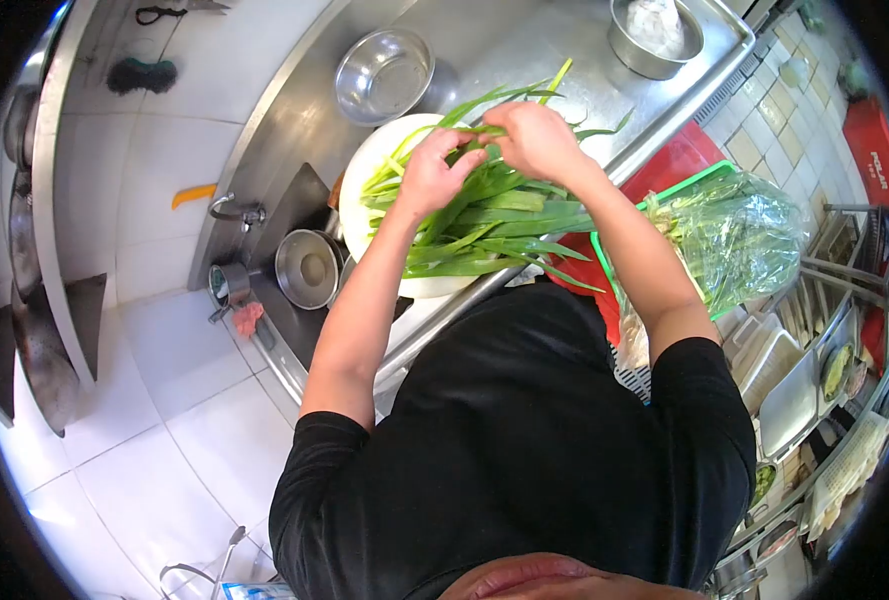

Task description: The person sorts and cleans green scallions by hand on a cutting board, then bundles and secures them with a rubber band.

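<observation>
Long green onions point(504, 215) with broad flat leaves lie heaped on a white round board point(359, 235), some leaf tips hanging past its near edge. My left hand point(436, 168) is over the pile, its fingers curled in on a stalk. Close beside it, my right hand point(534, 140) is closed round green onion stalks, the two hands only a short gap apart. The fingertips of the right hand are partly hidden among the leaves.
A steel bowl point(385, 76) stands on the metal counter point(509, 40) behind the board. A steel pan point(654, 40) with something white is at the far right. Left is a sink with a pot point(307, 268) and faucet point(249, 213). Bagged greens point(729, 240) fill a green-rimmed crate at right.
</observation>
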The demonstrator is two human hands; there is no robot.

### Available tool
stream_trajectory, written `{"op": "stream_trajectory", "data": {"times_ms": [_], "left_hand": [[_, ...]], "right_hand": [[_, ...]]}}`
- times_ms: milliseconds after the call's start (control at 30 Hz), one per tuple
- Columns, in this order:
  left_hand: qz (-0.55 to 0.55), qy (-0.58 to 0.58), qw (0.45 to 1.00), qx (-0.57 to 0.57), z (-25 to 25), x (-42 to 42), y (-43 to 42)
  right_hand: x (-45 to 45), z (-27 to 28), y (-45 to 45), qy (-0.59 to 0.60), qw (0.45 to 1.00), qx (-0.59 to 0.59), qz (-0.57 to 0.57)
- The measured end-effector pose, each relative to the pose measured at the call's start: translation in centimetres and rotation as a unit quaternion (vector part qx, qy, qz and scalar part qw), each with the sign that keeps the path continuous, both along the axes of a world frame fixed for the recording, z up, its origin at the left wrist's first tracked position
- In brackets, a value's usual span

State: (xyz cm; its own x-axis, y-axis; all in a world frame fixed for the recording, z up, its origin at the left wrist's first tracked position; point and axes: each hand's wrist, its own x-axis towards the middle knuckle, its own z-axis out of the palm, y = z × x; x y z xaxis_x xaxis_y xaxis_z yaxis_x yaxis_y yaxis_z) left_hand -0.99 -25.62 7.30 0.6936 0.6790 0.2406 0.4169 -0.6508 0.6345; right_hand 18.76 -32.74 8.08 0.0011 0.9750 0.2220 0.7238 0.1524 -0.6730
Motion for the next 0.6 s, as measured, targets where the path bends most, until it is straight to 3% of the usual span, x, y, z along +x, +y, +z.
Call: {"op": "stream_trajectory", "data": {"times_ms": [33,67,133,233,333,467,533,600], "left_hand": [[-0.004,-0.07,0.996,-0.047,-0.4,-0.2,-0.4],[-0.002,-0.07,0.996,-0.048,-0.7,-0.4,-0.4],[0.017,-0.051,0.983,-0.178,-1.0,-1.0,0.1],[0.016,0.006,0.964,-0.264,-0.2,-1.5,1.4],[0.024,0.05,0.975,-0.215,0.4,-1.4,1.0],[0.012,0.038,0.97,-0.241,1.7,-1.7,0.0],[0.021,0.062,0.915,-0.397,2.4,-2.4,0.3],[0.008,0.075,0.918,-0.39,1.9,-2.7,0.7]], "right_hand": [[0.3,0.0,0.0,0.0,1.0,-0.001,0.002],[0.8,0.0,0.0,0.039,0.999,-0.007,-0.015],[1.2,0.8,-0.1,0.078,0.996,-0.014,-0.032],[1.7,1.7,-0.3,0.102,0.991,-0.078,-0.023],[1.9,1.7,-0.3,0.107,0.989,-0.102,0.011],[2.1,2.2,-0.6,0.05,0.992,-0.114,-0.001],[1.8,2.1,-0.9,0.033,0.991,-0.131,0.003],[1.1,1.8,-1.4,0.057,0.994,0.092,0.011]]}}
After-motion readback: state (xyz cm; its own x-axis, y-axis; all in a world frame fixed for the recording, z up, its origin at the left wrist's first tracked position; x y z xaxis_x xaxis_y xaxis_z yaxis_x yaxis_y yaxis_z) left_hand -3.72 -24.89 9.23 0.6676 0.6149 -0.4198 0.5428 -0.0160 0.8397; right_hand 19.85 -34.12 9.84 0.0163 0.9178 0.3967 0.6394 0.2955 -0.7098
